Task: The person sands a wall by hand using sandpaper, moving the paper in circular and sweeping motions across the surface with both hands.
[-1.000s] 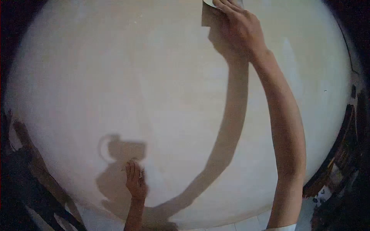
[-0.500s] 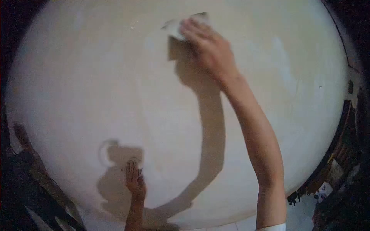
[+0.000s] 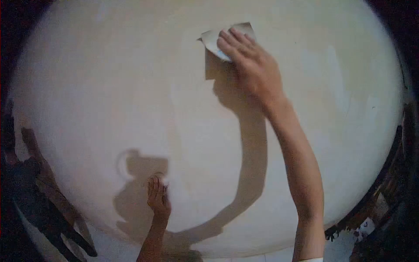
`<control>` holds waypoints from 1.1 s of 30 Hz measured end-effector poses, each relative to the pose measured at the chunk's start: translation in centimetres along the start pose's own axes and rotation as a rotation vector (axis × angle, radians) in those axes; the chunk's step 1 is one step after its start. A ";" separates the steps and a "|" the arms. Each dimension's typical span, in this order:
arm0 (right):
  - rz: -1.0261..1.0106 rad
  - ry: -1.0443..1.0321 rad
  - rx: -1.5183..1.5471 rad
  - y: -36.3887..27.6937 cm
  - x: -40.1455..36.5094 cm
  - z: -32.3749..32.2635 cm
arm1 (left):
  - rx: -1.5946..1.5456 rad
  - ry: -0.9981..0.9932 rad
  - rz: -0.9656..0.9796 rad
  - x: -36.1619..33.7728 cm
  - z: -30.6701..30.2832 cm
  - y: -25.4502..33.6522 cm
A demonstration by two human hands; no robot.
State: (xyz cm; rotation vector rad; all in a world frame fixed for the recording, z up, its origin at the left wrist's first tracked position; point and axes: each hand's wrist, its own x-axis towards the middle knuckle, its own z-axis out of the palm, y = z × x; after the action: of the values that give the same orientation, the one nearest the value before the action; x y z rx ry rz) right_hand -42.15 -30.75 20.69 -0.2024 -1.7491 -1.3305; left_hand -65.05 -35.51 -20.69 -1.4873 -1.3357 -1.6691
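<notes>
In the head view my right hand [image 3: 251, 61] presses a sheet of sandpaper [image 3: 211, 40] against a pale wall [image 3: 122, 87]. Its fingers lie over the sheet, whose corners stick out around them and curl off the surface at the left. Lower down, my left hand [image 3: 158, 196] rests against the same wall with its fingers stretched upward. A faint pale patch shows beside its fingertips, too dim to make out.
My arms, head and headgear cast a dark shadow [image 3: 253, 161] on the wall. Another person in dark clothing [image 3: 37, 196] is at the far left. Dim clutter [image 3: 366, 227] lies at the lower right, and a pale tiled floor [image 3: 270, 256] shows below.
The view has shifted, so the wall and hands appear displaced. My right hand and the sandpaper appear farther right and slightly lower; the right hand is less blurred.
</notes>
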 end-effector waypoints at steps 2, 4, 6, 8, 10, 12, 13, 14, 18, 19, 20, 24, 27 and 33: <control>0.247 0.065 -0.076 2.1 -0.5 -1.1 | 0.026 -0.011 -0.016 0.5 -0.8 -0.5; 0.649 0.266 0.053 4.2 -0.4 -2.5 | -0.051 0.039 -0.011 0.3 -0.9 -0.8; 0.867 0.113 -0.066 5.9 -0.7 -3.6 | -0.015 0.014 -0.026 0.5 0.8 0.2; 0.671 0.167 -0.120 2.8 0.5 -1.9 | 0.008 -0.009 -0.035 0.0 0.3 -0.9; 0.514 0.084 -0.065 1.9 0.2 -0.1 | 0.007 0.032 0.018 0.1 1.0 -1.1; 0.112 0.190 -0.218 1.7 1.1 0.3 | -0.003 0.073 -0.035 0.8 2.2 -0.2; 0.046 0.148 -0.148 3.6 0.9 -0.4 | 0.007 0.081 -0.092 0.9 2.2 0.0; 0.065 0.140 -0.144 4.0 0.8 -1.6 | 0.014 0.062 -0.089 0.7 1.9 -0.6; 0.631 0.064 -0.302 4.6 0.9 -0.9 | 0.014 0.106 -0.019 1.2 2.5 -0.8; 0.513 0.079 -0.202 3.7 0.5 0.7 | -0.003 0.093 0.010 1.3 2.6 -0.6; 0.398 0.090 -0.107 2.9 0.3 2.0 | -0.006 0.093 0.009 1.5 2.6 -0.6; -0.021 0.167 -0.129 4.8 -0.8 -2.6 | 0.054 0.010 -0.006 0.7 0.5 2.2; 0.674 0.277 0.077 8.5 -2.0 -5.9 | 0.029 -0.027 -0.061 0.0 0.1 1.0; 0.239 0.062 -0.094 5.2 -2.8 -3.4 | 0.061 -0.009 -0.093 0.5 -0.4 3.8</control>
State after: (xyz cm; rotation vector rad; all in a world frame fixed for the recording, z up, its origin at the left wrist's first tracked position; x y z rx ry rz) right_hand -35.54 -30.41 22.27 -0.4058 -1.5582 -1.2307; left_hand -62.00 -37.14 -19.01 -1.4200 -1.4672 -1.6649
